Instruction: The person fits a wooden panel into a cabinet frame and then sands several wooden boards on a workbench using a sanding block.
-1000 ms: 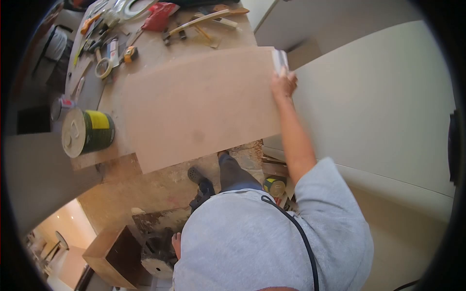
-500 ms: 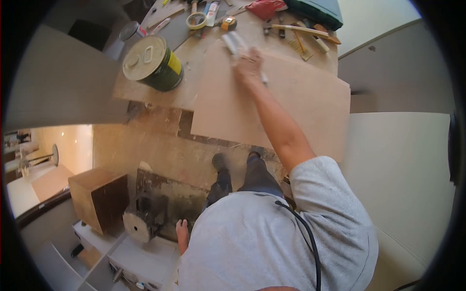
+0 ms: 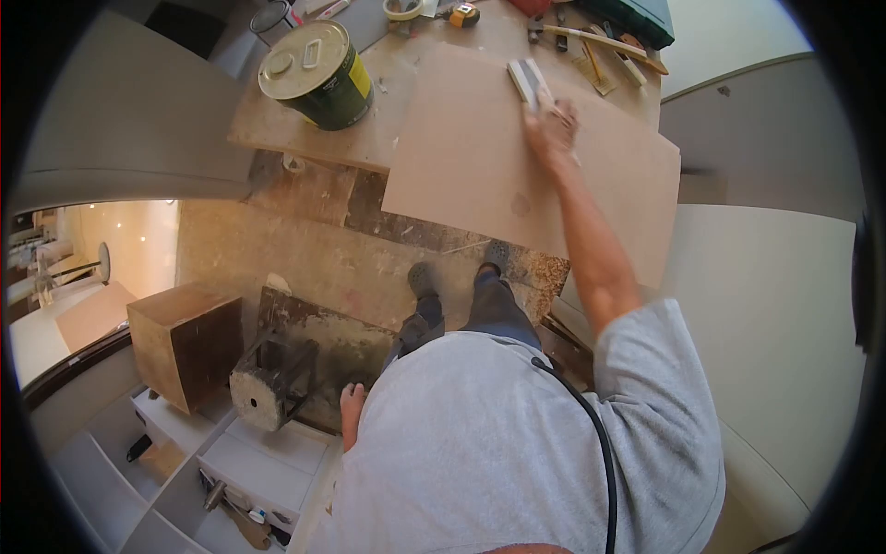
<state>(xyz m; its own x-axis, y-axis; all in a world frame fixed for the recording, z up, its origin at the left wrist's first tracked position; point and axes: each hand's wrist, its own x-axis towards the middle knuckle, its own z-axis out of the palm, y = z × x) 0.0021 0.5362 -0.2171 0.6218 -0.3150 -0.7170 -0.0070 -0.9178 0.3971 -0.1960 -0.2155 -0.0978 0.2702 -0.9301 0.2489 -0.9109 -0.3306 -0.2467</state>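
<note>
The right grip is clamped on a flat-headed tool, perhaps a brush, at the board on the counter; level, even pressure suits it. The left grip's closure is unclear.

A large green and yellow can with a closed pale lid stands near the bench edge, a smaller tin just beside it. Farther along lie a tape roll, an orange and black tape measure and, by the far corner, a dark green case. Below, a brown wooden box sits near a stained stool and white compartments holding a metal tool.
</note>
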